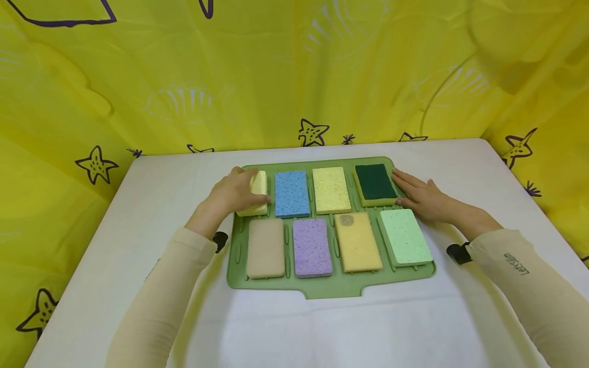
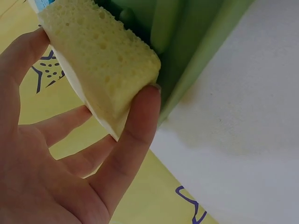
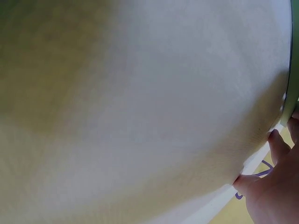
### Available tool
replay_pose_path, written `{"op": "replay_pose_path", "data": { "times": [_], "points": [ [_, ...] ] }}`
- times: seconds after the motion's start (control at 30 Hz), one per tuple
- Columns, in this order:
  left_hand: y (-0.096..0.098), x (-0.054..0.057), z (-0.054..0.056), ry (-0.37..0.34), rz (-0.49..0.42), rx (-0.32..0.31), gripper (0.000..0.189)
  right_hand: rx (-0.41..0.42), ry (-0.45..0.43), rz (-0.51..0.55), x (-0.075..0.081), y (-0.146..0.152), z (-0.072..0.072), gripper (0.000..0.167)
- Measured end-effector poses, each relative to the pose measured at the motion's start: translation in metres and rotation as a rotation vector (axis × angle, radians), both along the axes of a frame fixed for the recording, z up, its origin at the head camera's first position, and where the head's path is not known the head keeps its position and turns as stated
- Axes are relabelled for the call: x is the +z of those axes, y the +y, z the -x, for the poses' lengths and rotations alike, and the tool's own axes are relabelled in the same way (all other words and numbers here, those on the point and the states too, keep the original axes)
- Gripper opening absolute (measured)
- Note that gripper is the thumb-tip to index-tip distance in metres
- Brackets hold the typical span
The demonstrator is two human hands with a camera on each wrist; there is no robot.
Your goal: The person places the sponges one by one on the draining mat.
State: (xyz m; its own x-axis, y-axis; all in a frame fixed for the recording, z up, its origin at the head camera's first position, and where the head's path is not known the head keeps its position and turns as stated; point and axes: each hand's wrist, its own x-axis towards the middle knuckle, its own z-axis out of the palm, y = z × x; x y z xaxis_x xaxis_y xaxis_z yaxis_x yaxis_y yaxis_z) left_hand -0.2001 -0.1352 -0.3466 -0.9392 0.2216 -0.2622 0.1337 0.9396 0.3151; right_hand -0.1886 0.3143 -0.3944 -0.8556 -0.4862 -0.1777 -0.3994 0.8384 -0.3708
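Note:
My left hand (image 1: pixel 231 190) grips a pale yellow sponge (image 1: pixel 260 185) at the far left corner of a green tray (image 1: pixel 333 292). In the left wrist view, thumb and fingers span this porous sponge (image 2: pixel 100 53), whose edge sits against the tray. My right hand (image 1: pixel 425 201) lies flat with straight fingers at the tray's right edge, beside a green-and-yellow scouring sponge (image 1: pixel 376 182). Only part of that hand (image 3: pixel 275 189) shows in the right wrist view, low at the right, with fingertips on the white cloth.
Blue (image 1: pixel 292 194) and yellow speckled sponges (image 1: pixel 331 190) fill out the back row. In front lie beige (image 1: pixel 266 249), purple (image 1: pixel 312 248), tan-yellow (image 1: pixel 359 243) and mint sponges (image 1: pixel 406 237). A white-covered table (image 1: pixel 115 245) bears the tray; a yellow patterned curtain (image 1: pixel 257 66) hangs behind.

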Motion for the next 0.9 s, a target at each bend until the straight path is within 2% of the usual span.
{"op": "replay_pose_path", "data": {
  "times": [0.23,0.47,0.7,0.9],
  "points": [
    [0.002,0.002,0.0,-0.016,0.005,0.003,0.09,0.004,0.012,-0.004,-0.001,0.0,0.0,0.067],
    [-0.001,-0.001,-0.003,-0.019,-0.004,0.009,0.093,0.002,0.002,-0.003,0.0,-0.001,0.002,0.067],
    [-0.012,-0.001,-0.011,0.032,-0.014,0.051,0.09,0.006,0.006,-0.001,-0.001,-0.001,0.001,0.067],
    [-0.026,-0.001,-0.022,0.102,-0.117,0.048,0.076,0.011,0.0,-0.004,0.003,-0.001,0.0,0.067]
  ]
}}
